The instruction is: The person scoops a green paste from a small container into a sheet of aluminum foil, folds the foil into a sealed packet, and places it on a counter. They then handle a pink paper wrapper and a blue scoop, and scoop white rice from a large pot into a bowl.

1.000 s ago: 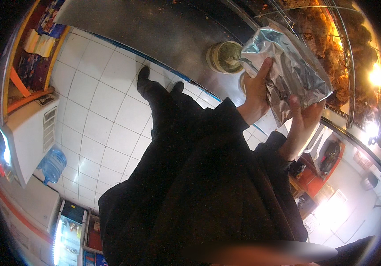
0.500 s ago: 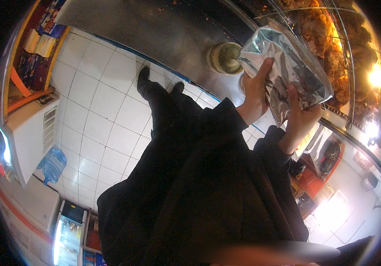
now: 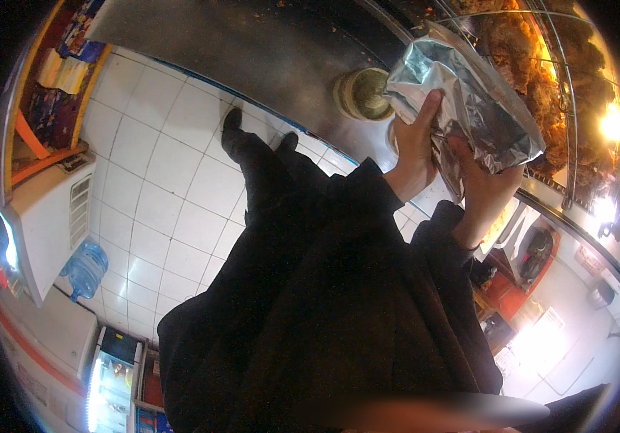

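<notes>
Both my hands hold a crinkled silver foil bag over the edge of the metal counter. My left hand grips its near left side, thumb laid along the foil. At the near right corner, my right hand is closed round the bag, with its fingers partly hidden beneath. The bag's wider end points left, next to a round tub with greenish contents on the counter. What is inside the bag cannot be seen.
Browned, fried-looking food sits behind wire racks in a brightly lit case close to the right. The dark metal counter runs along the far side. A blue water jug stands on the tiled floor, with a lit fridge at lower left.
My right thumb has bent down and inward against the foil. The bag has shifted slightly in my hands, and its near lower flap is more folded in.
</notes>
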{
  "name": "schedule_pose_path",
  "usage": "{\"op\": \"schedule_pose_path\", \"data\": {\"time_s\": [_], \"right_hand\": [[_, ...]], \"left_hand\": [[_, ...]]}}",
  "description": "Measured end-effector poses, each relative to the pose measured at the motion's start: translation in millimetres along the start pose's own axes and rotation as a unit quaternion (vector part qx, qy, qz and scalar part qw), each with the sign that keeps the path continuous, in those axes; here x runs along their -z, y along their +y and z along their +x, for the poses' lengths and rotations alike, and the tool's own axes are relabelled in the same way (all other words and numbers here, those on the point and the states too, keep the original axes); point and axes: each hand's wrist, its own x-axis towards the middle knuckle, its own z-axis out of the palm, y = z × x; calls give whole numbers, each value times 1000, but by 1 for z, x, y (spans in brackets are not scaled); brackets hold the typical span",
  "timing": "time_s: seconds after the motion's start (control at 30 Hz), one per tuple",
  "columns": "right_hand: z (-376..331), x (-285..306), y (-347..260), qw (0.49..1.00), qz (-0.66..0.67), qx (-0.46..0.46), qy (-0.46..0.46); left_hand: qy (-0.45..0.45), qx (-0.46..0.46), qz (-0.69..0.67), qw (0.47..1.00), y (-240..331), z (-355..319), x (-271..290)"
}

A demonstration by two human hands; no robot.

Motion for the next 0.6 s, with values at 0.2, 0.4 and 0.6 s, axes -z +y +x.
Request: {"op": "schedule_pose_path", "data": {"time_s": [0.2,0.4,0.6], "right_hand": [[-1,3,-5,999,12,-22,-21],[-3,0,-5,1000,2,-12,-19],[-2,-2,0,1000,10,16,21]], "left_hand": [[9,6,6,1000,2,-3,-6],[27,15,15,999,0,0,-1],[21,15,24,999,-2,5,4]]}}
